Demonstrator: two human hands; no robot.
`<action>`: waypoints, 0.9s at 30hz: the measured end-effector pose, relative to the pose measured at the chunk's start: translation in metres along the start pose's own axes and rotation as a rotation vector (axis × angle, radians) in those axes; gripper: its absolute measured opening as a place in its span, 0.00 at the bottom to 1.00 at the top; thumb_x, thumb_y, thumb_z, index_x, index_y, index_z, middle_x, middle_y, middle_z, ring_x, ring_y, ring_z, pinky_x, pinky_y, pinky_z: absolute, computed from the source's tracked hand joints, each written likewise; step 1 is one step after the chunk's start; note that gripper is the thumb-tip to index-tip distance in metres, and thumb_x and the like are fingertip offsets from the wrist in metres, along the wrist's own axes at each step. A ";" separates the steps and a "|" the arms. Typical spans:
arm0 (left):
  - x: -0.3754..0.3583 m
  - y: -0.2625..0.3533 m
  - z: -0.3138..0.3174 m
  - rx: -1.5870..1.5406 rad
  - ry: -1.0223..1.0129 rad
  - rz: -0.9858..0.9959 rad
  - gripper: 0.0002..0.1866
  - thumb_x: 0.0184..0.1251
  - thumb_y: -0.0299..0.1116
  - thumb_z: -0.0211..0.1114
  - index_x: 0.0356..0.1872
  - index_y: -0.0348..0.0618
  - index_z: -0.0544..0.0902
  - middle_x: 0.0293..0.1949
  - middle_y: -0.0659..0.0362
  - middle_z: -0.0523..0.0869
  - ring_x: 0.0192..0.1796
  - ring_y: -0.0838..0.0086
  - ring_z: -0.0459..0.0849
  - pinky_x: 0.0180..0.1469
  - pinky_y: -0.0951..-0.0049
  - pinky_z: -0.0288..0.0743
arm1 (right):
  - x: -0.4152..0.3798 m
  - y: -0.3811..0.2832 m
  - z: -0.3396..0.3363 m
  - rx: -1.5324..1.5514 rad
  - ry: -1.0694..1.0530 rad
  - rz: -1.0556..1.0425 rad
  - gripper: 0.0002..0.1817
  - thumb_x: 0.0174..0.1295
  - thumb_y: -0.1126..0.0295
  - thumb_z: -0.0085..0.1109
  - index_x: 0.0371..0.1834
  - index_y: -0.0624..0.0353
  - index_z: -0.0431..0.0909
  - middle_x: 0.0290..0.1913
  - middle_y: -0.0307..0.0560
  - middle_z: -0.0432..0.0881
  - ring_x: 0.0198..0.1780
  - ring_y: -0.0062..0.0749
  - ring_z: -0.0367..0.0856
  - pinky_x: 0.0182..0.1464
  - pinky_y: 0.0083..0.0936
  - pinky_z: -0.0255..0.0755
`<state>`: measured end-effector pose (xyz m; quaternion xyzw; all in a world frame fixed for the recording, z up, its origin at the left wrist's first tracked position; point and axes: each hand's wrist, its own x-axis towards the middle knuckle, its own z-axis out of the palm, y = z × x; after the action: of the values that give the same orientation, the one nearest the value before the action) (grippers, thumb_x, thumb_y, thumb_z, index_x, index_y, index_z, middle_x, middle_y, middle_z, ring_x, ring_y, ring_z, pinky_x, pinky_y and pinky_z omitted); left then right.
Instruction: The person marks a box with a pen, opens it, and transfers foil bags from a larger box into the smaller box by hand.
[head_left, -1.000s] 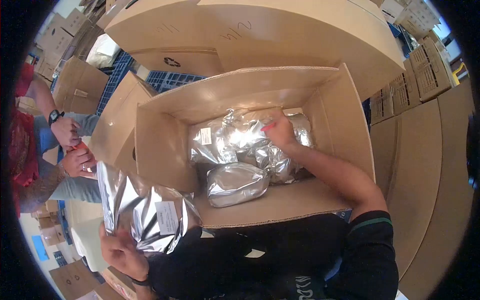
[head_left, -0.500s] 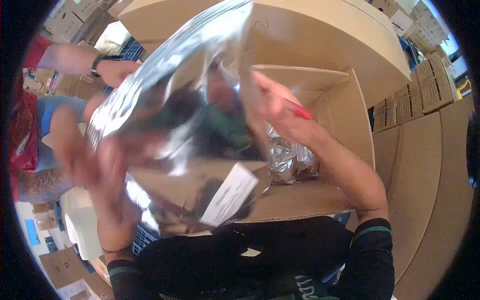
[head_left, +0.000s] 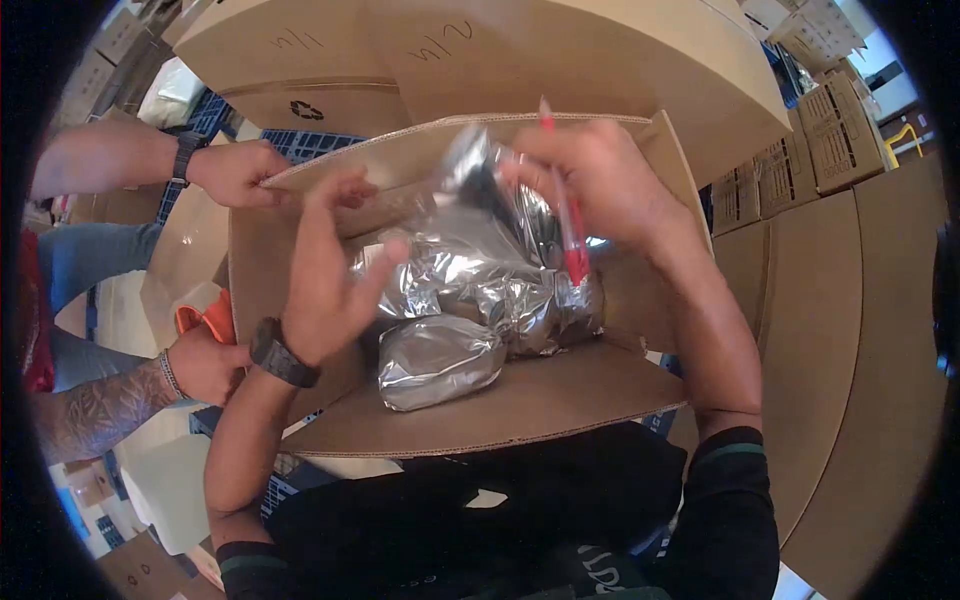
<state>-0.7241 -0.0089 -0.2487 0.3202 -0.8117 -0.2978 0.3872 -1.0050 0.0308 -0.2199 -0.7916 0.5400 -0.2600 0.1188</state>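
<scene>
My left hand (head_left: 335,270), a dark watch on its wrist, is open over the left side of an open cardboard box (head_left: 520,420), fingers apart. My right hand (head_left: 600,175) is closed around a red pen (head_left: 573,235) that points down into the box. Its fingertips are right at the raised, blurred end of a silver foil bag (head_left: 465,160). Several shiny foil bags lie in the box, one bulging bag (head_left: 440,362) nearest to me.
A co-worker's hand (head_left: 240,172) grips the box's far left rim. Their other hand (head_left: 205,362) is at its left side, beside an orange object (head_left: 207,318). A large carton (head_left: 500,60) stands behind, with stacked cartons (head_left: 840,140) at the right.
The large foil bag held up before me has come down into the box. My left hand has let go of it and moved right, over the box. The co-worker's hands are now at the box.
</scene>
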 end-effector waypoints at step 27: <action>-0.050 -0.026 0.107 0.239 -1.270 0.046 0.34 0.58 0.36 0.70 0.67 0.56 0.66 0.71 0.45 0.58 0.72 0.47 0.61 0.64 0.48 0.69 | 0.003 0.033 -0.031 0.027 0.072 -0.091 0.11 0.62 0.63 0.59 0.42 0.57 0.82 0.30 0.55 0.83 0.33 0.43 0.84 0.37 0.34 0.76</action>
<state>-0.7799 0.0375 -0.3456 0.1048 -0.9170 -0.3286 -0.2006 -1.0470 0.0185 -0.2085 -0.8039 0.5037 -0.3007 0.0980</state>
